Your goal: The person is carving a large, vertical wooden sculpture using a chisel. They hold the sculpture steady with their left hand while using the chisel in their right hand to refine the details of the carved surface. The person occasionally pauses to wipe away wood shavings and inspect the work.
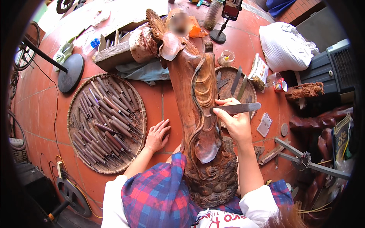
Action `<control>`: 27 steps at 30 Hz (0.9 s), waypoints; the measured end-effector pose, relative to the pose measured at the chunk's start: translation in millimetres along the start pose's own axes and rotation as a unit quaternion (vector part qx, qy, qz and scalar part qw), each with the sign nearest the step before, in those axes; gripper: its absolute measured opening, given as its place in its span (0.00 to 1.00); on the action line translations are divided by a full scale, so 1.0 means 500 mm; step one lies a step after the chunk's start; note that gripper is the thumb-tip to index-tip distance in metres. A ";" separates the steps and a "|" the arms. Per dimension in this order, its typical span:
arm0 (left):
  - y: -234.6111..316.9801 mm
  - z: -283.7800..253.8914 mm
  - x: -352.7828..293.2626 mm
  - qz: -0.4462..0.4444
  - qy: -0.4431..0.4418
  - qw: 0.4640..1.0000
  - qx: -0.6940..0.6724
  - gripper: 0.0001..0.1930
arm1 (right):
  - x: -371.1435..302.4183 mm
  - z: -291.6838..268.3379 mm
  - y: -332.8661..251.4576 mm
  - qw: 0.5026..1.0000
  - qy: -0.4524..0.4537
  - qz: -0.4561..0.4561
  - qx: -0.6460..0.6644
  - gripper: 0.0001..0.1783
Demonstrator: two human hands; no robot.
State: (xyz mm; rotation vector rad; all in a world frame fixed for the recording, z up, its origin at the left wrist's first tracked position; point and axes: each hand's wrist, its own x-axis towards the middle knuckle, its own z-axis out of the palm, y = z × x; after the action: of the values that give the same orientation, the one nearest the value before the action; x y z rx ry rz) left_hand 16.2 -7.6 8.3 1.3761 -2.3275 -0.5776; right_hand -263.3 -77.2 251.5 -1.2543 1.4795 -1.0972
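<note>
A carved brown wooden statue [180,87] lies across my lap, its layered base toward me and its head end away. My right hand [236,122] pinches a flat, dark metal blade like a scraper or file [243,108]. The blade's left end touches the carved folds at the middle of the statue. To the statue's left, my left hand [157,136] lies flat on the red tiles, fingers spread and holding nothing. Just beside it is a round woven tray [142,110] filled with wood-handled carving tools [106,110].
A smaller woven tray [249,89] right of the statue holds several flat blades. Beyond it stand a glass jar [226,57] and a phone on a stand [218,36]. A white sack [287,45] sits far right; a metal frame [304,157] lies nearer. A round black stand base [71,72] is left.
</note>
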 end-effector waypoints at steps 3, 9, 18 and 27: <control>-0.001 -0.001 -0.001 -0.003 -0.002 1.000 -0.001 0.23 | 0.000 0.016 -0.010 0.977 -0.011 -0.171 -0.123 0.06; -0.007 -0.001 0.000 0.001 0.007 1.000 0.001 0.23 | 0.002 -0.005 -0.005 1.000 0.000 0.007 -0.018 0.04; 0.000 -0.001 0.000 0.000 0.006 1.000 0.002 0.22 | -0.008 -0.026 -0.033 0.984 -0.065 0.053 0.160 0.07; -0.002 0.004 0.000 0.000 0.001 1.000 -0.002 0.23 | 0.004 -0.011 0.010 0.988 -0.016 -0.048 0.148 0.07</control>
State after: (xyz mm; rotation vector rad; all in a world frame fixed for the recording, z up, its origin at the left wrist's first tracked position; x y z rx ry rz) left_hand 16.0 -8.0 6.0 1.3747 -2.3235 -0.5813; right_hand -269.7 -78.0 247.8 -1.1363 1.1895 -1.3014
